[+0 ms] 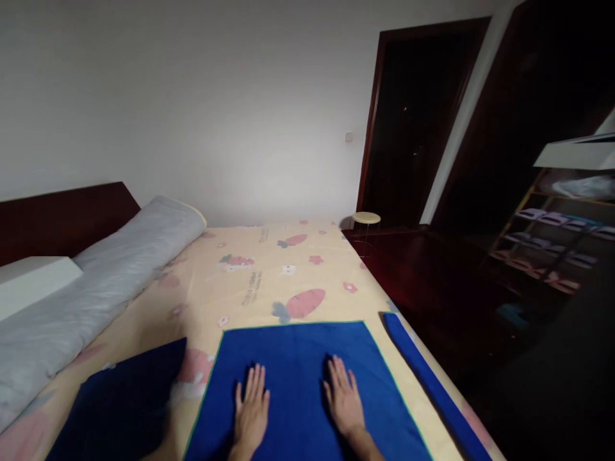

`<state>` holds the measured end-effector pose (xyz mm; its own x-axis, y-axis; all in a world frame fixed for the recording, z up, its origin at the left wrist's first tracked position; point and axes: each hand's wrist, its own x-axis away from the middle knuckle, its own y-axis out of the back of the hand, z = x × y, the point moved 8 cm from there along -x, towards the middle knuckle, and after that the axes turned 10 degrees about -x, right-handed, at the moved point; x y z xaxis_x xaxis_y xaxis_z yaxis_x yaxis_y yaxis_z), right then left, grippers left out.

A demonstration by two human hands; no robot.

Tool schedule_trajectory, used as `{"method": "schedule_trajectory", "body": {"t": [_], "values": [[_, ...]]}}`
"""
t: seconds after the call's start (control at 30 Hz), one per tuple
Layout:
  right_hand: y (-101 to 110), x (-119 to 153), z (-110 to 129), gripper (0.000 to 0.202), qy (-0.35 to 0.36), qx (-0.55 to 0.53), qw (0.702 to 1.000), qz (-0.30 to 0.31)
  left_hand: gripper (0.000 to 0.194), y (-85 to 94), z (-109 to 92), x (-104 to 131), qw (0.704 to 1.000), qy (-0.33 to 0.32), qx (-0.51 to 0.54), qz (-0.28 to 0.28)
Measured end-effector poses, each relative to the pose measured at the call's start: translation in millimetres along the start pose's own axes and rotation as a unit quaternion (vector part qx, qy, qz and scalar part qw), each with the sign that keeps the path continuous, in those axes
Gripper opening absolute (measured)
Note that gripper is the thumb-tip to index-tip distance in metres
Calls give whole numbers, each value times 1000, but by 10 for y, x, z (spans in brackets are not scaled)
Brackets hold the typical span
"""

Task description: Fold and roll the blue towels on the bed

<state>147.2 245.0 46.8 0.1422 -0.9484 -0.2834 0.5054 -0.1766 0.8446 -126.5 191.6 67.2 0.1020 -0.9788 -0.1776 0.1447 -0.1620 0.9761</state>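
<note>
White walls [230,115] back a printed bed [298,275], where a blue cloth [298,384] lies spread. Left hand [252,406] and right hand [346,400] rest flat on it, fingers slightly apart. Dark cloth [120,403] lies left, a narrow blue strip [431,381] right; grey bedding [129,275] lines the headboard [67,211]. Beyond stand a stool [366,218] and shoe rack [576,198].

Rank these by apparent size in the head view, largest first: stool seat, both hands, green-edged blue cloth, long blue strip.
1. Green-edged blue cloth
2. Long blue strip
3. Left hand and right hand, too alike to rank
4. Stool seat
</note>
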Motion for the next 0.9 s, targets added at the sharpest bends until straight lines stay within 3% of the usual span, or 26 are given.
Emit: {"method": "schedule_trajectory", "body": {"t": [0.1, 0.17, 0.23, 0.33, 0.43, 0.53, 0.63, 0.77, 0.83, 0.9], "values": [[-271, 280, 587, 57, 58, -45, 994, 77, 53, -19, -744, 222, 994, -70, 66, 43], [-292, 466, 667, 57, 73, -53, 990, 107, 52, -46, -911, 398, 990, -94, 89, 53], [-172, 609, 472, 60, 48, -38, 992, 106, 53, -95, -724, 554, 993, -65, 82, 59], [145, 784, -97, 68, -27, 13, 997, 64, 58, -200, 52, 766, 995, 78, 30, 62], [411, 964, -606, 74, -72, 55, 996, 22, 65, -291, 871, 1014, 970, 241, 13, 39], [556, 1122, -888, 77, -85, 66, 994, -7, 69, -364, 1349, 1250, 932, 360, 44, 1], [626, 1215, -1010, 78, -99, 67, 993, -21, 69, -394, 1485, 1337, 921, 383, 64, -24], [637, 1213, -1097, 76, -129, 59, 989, -31, 67, -346, 1501, 1288, 918, 389, 64, -27], [632, 1178, -1101, 75, -154, 57, 986, -41, 66, -249, 1378, 1195, 925, 375, 51, -31], [619, 1123, -978, 74, -160, 51, 984, -53, 64, -107, 1058, 1045, 948, 315, 27, -36]]}}
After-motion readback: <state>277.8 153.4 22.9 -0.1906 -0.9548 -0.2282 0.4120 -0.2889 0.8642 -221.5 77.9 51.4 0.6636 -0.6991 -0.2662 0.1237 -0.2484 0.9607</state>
